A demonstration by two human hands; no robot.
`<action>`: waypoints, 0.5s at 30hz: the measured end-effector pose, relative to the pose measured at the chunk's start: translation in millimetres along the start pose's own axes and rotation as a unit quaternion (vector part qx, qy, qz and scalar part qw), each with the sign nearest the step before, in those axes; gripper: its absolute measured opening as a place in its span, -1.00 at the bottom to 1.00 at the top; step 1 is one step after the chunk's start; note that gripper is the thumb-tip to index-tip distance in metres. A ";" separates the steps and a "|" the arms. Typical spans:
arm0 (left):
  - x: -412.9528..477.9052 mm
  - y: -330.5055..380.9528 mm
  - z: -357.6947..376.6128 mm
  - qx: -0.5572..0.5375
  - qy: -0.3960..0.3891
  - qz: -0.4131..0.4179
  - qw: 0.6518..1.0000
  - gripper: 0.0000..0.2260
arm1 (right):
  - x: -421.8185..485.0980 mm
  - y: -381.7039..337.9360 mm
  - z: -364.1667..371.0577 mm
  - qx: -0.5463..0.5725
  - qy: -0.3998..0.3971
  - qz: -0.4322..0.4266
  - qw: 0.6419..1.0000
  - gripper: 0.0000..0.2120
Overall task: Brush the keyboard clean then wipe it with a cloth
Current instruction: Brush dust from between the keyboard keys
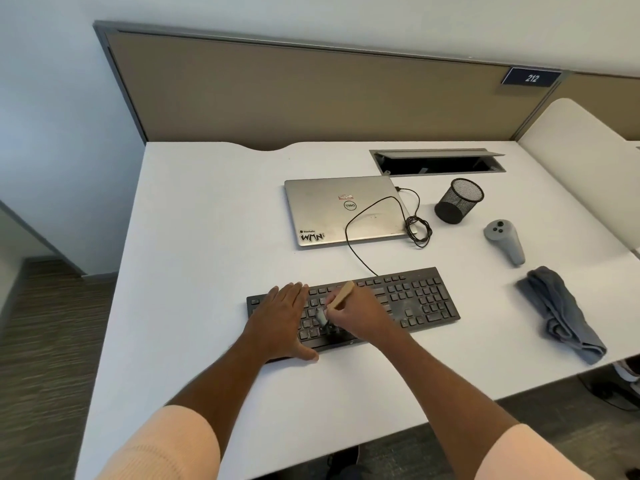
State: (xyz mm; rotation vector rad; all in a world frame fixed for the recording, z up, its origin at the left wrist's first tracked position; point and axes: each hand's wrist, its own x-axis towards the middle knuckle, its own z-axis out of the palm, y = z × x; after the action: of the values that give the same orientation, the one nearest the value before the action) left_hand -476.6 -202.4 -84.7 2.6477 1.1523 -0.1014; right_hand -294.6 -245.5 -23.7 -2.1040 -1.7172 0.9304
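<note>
left hand (282, 318) flat on keyboard (415, 299) | right hand (358, 315) grips brush (341, 295) (bristles down)

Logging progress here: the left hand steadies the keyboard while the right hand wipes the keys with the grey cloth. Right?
Not quite. The head view shows the right hand gripping a wooden-handled brush on the keys; the grey cloth lies on the desk beside the keyboard. The left hand does rest flat on the keyboard.
</note>
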 end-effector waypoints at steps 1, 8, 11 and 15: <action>-0.1 0.0 0.2 0.001 -0.001 -0.001 1.000 0.19 | -0.4 -0.1 -0.8 -0.011 -0.011 -0.005 1.000 -0.92; 1.2 -0.6 1.1 0.001 -0.010 -0.002 1.000 0.19 | 4.0 -7.3 -6.0 -0.002 -0.001 -0.005 1.000 -0.91; 0.8 -1.2 1.9 -0.001 -0.013 -0.002 1.000 0.19 | 3.8 -7.9 -3.8 -0.023 -0.042 -0.012 0.999 -0.92; 0.7 -1.7 3.0 -0.003 -0.011 -0.002 1.000 0.19 | 3.7 -6.8 -12.8 -0.031 -0.018 -0.015 0.999 -0.92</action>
State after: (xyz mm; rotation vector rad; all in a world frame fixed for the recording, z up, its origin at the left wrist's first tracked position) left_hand -477.3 -201.6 -88.0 2.6324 1.1502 -0.1289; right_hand -291.6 -237.9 -11.3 -2.1053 -1.8140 0.9240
